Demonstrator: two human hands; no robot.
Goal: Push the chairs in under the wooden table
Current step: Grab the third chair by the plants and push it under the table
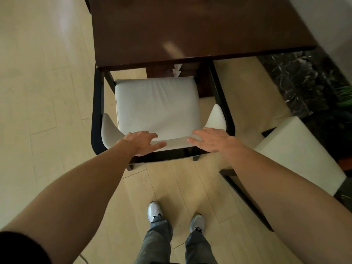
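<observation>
The left hand (142, 142) lies flat on the curved backrest of the dark-framed chair with a white cushioned seat (157, 109), fingers (152, 134) spread wide and gripping nothing. The chair stands at 12 o'clock from the person, its front edge just at the dark brown wooden counter (190, 31). The right hand (211, 140) rests likewise, fingers loosely spread. At 3 o'clock stands a second white-cushioned chair (299, 155), apart from the counter.

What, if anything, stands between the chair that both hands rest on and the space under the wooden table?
Nothing visible blocks it. The chair faces the wooden table squarely, its front already at the edge. The left hand and right hand rest on its backrest. Under the table is shadowed.
</observation>
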